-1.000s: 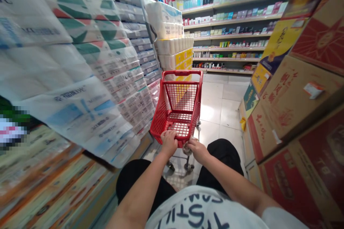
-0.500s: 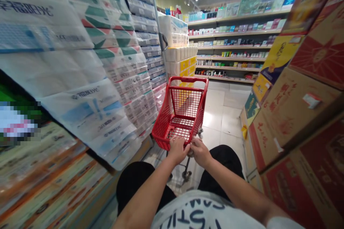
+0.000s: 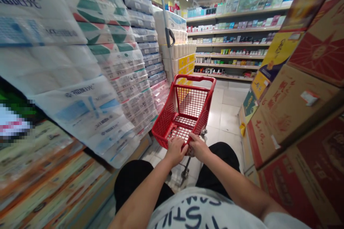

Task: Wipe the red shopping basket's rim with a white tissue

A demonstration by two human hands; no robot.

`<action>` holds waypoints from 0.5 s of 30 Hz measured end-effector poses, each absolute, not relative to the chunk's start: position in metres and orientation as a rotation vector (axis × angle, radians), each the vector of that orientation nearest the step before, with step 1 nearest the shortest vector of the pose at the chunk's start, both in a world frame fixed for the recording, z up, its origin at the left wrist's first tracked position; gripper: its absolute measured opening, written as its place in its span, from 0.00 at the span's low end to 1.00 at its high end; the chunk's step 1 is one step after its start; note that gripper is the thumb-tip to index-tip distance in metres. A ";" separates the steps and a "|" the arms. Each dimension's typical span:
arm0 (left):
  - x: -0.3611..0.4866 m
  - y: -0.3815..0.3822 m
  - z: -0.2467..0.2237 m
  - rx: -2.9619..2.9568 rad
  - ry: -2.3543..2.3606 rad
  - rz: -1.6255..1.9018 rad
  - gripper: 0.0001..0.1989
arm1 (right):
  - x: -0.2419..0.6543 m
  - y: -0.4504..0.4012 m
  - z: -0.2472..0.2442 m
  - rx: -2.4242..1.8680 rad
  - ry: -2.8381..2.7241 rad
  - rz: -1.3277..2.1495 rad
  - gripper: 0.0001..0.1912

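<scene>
As the red cart [image 3: 192, 101] swings rightward along the tiled aisle [image 3: 224, 121] between tissue packs [image 3: 126, 67] and cartons [image 3: 295, 128], the left hand [image 3: 176, 151] and right hand [image 3: 199, 147] sit close together at its near rim, fingers [image 3: 194, 138] curled tightly around it.

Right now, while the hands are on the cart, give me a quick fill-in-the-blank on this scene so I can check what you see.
The left hand and right hand both hold the near rim of the cart, which is ____ in color.
The stack on the right side of the aisle is made of ____ boxes.
The floor is laid with pale ____.

Missing words: red, cardboard, tiles.
</scene>
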State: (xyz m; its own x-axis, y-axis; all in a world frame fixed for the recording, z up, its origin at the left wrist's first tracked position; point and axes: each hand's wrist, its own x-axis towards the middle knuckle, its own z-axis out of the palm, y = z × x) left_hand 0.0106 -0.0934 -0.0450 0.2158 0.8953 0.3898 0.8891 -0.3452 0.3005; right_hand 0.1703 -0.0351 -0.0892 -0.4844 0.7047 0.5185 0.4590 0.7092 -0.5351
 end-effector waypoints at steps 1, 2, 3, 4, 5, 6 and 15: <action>0.008 -0.091 -0.044 2.451 1.770 0.777 0.11 | 0.171 -0.035 -0.087 -0.867 -2.201 0.399 0.07; 0.006 -0.088 -0.043 2.461 1.750 0.756 0.12 | 0.172 -0.034 -0.086 -0.861 -2.234 0.377 0.08; 0.004 -0.085 -0.042 2.468 1.731 0.735 0.13 | 0.173 -0.034 -0.084 -0.861 -2.260 0.359 0.09; 0.001 -0.082 -0.041 2.473 1.717 0.720 0.14 | 0.174 -0.034 -0.082 -0.869 -2.266 0.353 0.09; -0.001 -0.079 -0.041 2.475 1.711 0.714 0.13 | 0.175 -0.035 -0.080 -0.875 -2.256 0.355 0.09; -0.003 -0.078 -0.041 2.477 1.718 0.721 0.13 | 0.177 -0.037 -0.079 -0.872 -2.233 0.357 0.09; -0.015 -0.084 -0.068 2.512 1.962 0.752 0.23 | 0.168 -0.050 -0.098 -0.824 -2.147 0.260 0.15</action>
